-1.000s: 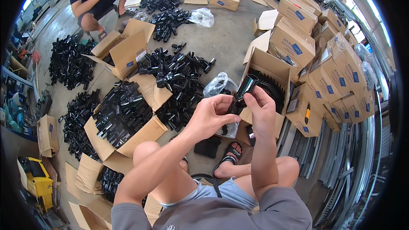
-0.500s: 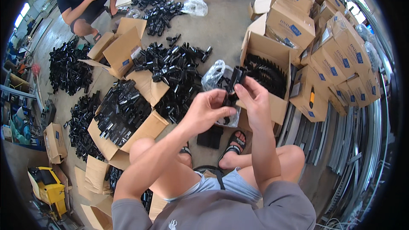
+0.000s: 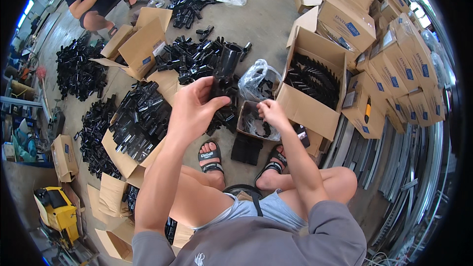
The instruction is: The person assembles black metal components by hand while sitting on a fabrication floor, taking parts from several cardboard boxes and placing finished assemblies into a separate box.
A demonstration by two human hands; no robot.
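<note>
My left hand (image 3: pixel 194 111) is closed round a glossy black tubular fitting (image 3: pixel 228 64) and holds it raised over the parts on the floor. My right hand (image 3: pixel 272 114) has its fingers pinched together above a small open carton (image 3: pixel 240 122); whatever sits in the pinch is too small to make out. Clear plastic lines that carton, with small dark pieces in it. Just behind it a clear plastic bag (image 3: pixel 256 79) stands with dark pieces inside. To the right, a large open carton (image 3: pixel 310 101) holds black parts in curved rows.
Black fittings lie in several heaps, one pile (image 3: pixel 81 66) at the far left. An open carton (image 3: pixel 116 155) full of them stands left of my knees. Stacked cartons (image 3: pixel 345 22) and long metal profiles (image 3: pixel 364 165) line the right. A person (image 3: pixel 101 0) squats at the far left.
My hands were together on the black fitting. Now they are apart: the left has moved left with the fitting, and the right has let go and come down to the small carton.
</note>
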